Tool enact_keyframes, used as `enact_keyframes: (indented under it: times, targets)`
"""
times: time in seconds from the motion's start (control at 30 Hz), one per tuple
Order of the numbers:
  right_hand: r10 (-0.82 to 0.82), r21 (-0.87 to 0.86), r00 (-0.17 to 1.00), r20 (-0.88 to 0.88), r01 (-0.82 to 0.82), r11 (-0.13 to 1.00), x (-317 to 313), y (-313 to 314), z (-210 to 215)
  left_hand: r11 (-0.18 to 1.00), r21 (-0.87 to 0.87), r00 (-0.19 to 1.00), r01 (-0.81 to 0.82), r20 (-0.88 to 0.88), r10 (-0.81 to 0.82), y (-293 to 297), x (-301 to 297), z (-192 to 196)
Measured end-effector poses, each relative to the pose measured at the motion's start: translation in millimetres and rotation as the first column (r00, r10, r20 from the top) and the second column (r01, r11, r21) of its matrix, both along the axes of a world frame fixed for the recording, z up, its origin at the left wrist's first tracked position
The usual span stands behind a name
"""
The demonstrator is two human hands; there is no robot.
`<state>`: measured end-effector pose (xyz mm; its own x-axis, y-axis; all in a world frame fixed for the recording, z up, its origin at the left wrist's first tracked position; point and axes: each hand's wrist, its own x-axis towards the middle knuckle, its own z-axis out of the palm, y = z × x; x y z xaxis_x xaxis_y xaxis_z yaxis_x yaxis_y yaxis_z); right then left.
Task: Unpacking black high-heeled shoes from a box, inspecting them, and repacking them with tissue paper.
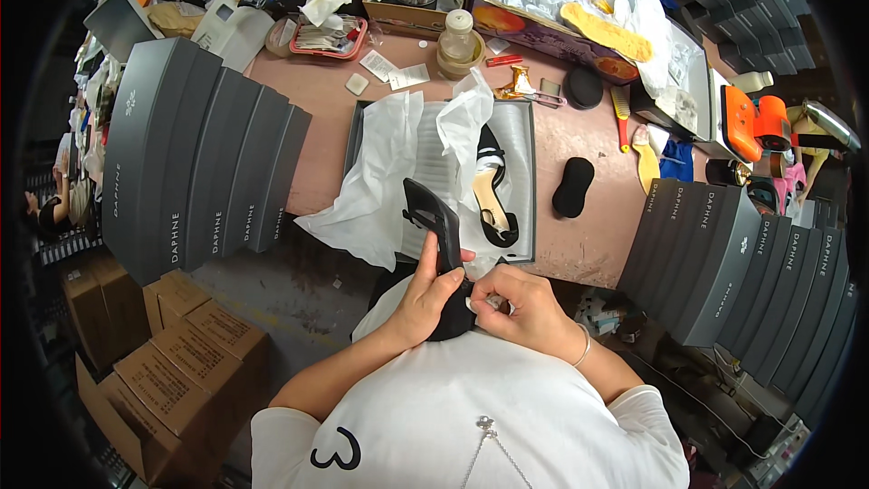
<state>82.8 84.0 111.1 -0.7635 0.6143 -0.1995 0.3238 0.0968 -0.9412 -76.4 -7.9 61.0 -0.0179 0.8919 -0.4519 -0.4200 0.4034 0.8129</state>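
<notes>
A black open sandal [436, 218] is upright in front of my chest, toe end pointing away. My left hand [422, 297] is closed around its lower part. Close beside the heel end, my right hand [528, 310] is pinched shut; a small pale bit shows at the fingertips, too hidden to name. Beyond my hands a grey shoe box [531, 149] lies open on the table. Its right side holds a black sandal with a beige insole [490, 199]. White tissue paper [376, 172] spreads out of the box over its left and front edges.
Grey shoe boxes stand in rows at the left [195, 154] and right [692, 254]. On the pink table [579, 140] lie a black oval pad [573, 187], a red-handled brush [621, 119] and a glass bottle [458, 34]. Brown cartons [195, 358] stand on the floor at left.
</notes>
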Motion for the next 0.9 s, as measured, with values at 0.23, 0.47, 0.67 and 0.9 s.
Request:
enact_keyframes:
  times: [0.23, 0.47, 0.67, 0.9]
  targets:
    - [0.014, -0.007, 1.000, 0.013, -0.014, 1.000, 0.6, -0.6, 0.4, 0.997, -0.069, 0.999, -0.041, 0.029, 0.043, -0.5, -2.4, -0.6]
    - [0.038, -0.009, 0.999, 0.031, -0.037, 0.999, 0.9, 0.3, 1.6, 0.995, -0.086, 0.998, -0.053, 0.029, 0.056, -2.6, -0.9, -4.3]
    - [-0.016, -0.014, 1.000, 0.014, 0.016, 1.000, -9.9, 2.1, 5.1, 0.996, -0.066, 0.998, -0.062, 0.005, 0.063, -2.3, 1.3, 0.2]
    - [0.041, 0.003, 0.999, 0.027, -0.041, 0.999, -3.2, 1.3, 4.8, 0.997, -0.055, 0.999, -0.049, 0.007, 0.049, -4.5, 0.5, -3.0]
